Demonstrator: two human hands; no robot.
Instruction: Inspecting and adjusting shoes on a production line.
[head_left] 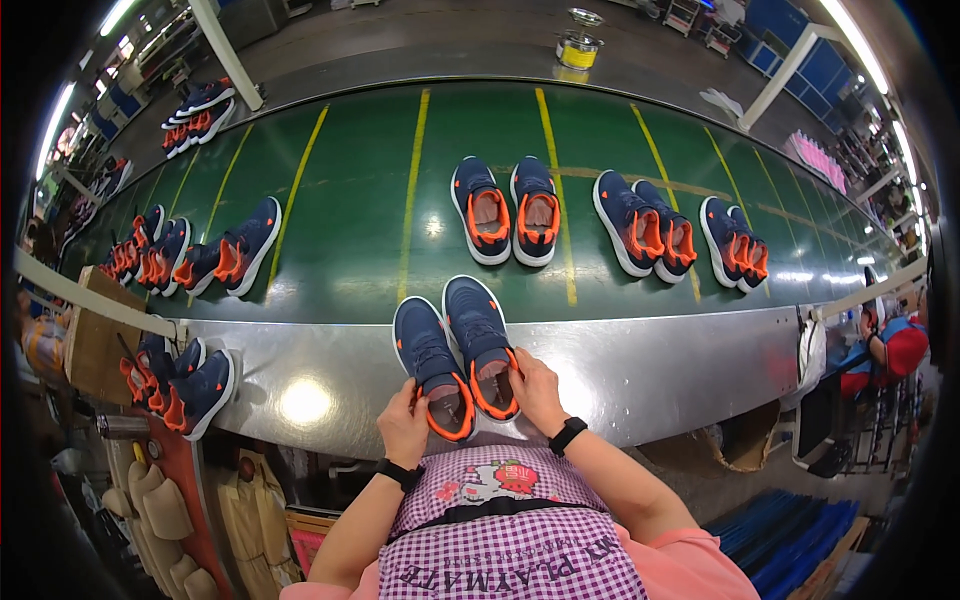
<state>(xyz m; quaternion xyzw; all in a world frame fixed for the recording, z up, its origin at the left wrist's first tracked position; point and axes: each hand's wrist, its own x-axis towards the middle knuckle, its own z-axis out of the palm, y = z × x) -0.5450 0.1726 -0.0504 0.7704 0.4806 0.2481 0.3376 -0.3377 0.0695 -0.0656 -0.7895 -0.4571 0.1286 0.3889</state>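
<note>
A pair of navy sneakers with orange collars and white soles lies side by side on the metal ledge in front of me, toes pointing away. My left hand (404,428) grips the collar of the left sneaker (426,345) near its heel. The collar of the right sneaker (474,318) is held the same way by my right hand (540,393). Both insides face up toward me, with pale insoles showing. Just beyond, another matching pair of sneakers (511,210) rests on the green conveyor belt (360,230).
More matching pairs (645,228) stand along the belt to the right and left. At the far left of the metal ledge (300,365) sits a further group of sneakers (185,390). A yellow-labelled can (578,50) is past the belt; at far right a person in a red cap (905,347) appears.
</note>
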